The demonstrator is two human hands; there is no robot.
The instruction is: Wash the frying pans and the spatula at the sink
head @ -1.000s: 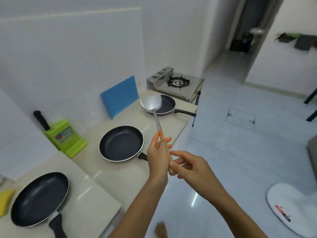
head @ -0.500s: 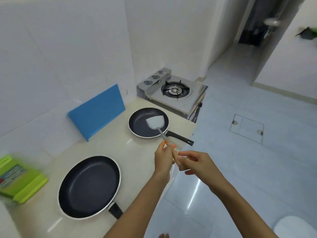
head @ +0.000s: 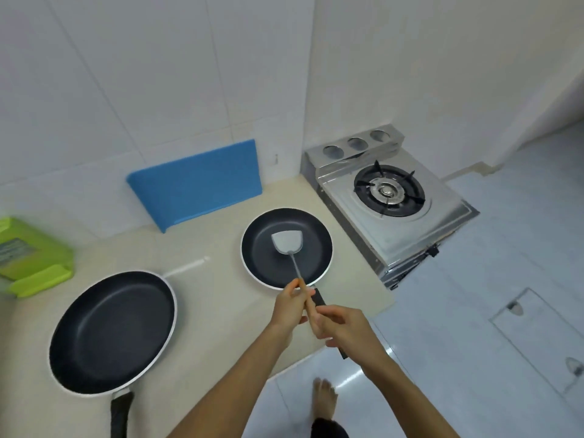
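Spatula (head: 287,242): blade over the small pan (head: 262,263) mid-frame, long axis running down-frame to the hands
Left grip (head: 289,306): wrapped round the handle, closer to the blade
Right grip (head: 341,324): pinching the handle's tail end
Big pan (head: 110,333): lower left on the counter (head: 205,279), left grip's side

I read no text, brand, number or sign in this view. I see 1 label (head: 12,252), on the green holder (head: 47,257) at the left edge of the counter (head: 205,298). Its print is blurred, and I cannot make out any character.
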